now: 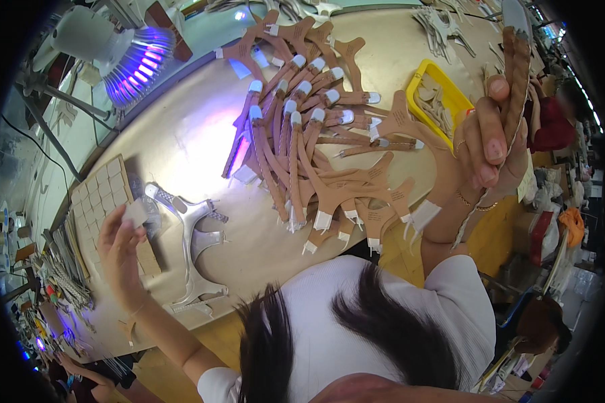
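Note:
My left hand (121, 245) pinches a small pale square piece (136, 213) between thumb and fingers, beside a sheet of beige squares (103, 191). Raised at the right, my right hand (491, 144) is closed around a brown strap (516, 70) with a whitish tip and a braided cord along its edge. The strap's lower part is partly hidden by the hand. A silvery Y-shaped form (193, 235) lies right of my left hand. Between my hands is a heap of brown Y-shaped strap pieces (343, 191) with pale ends.
A yellow tray (469, 101) with beige scraps stands beside my right hand. A lamp (138, 67) with a ribbed head glows purple at the upper left. Braided cords (67, 279) lie at the table's left. A person in dark red (554, 121) is at the far right.

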{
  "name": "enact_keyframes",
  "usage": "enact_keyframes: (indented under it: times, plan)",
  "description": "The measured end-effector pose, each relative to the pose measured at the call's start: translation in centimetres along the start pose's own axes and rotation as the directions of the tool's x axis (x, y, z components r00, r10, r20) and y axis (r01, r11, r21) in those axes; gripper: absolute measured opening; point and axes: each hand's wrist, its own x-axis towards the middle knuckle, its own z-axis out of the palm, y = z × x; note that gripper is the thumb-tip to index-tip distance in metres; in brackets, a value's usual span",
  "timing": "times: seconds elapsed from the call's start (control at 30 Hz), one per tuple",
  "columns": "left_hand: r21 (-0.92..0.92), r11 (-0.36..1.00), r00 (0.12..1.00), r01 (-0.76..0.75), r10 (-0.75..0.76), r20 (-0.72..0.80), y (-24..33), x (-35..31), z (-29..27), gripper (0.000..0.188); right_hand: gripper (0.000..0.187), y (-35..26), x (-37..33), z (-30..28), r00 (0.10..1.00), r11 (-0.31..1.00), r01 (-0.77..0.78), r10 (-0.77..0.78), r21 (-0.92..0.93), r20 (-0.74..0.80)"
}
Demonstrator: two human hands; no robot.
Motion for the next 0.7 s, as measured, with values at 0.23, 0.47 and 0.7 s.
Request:
enact_keyframes:
  times: [0.23,0.47,0.7]
  plan:
    - [0.082,0.995,0.97,0.065,-0.082,0.227,1.4,2.2,8.4,0.042,0.038,1.8,0.3,2.2,0.932,0.911,-0.357,0.329,-0.209,-0.154]
    - [0.139,0.99,0.93,-0.014,-0.038,0.365,2.3,4.8,12.0,0.042,0.026,11.5,3.5,2.8,0.603,0.57,-0.796,0.774,-0.203,-0.191]
    - [0.286,0.956,0.808,-0.067,-0.116,0.578,5.2,9.4,10.8,0.037,0.03,18.8,6.6,2.6,0.666,0.567,-0.703,0.736,-0.43,-0.119]
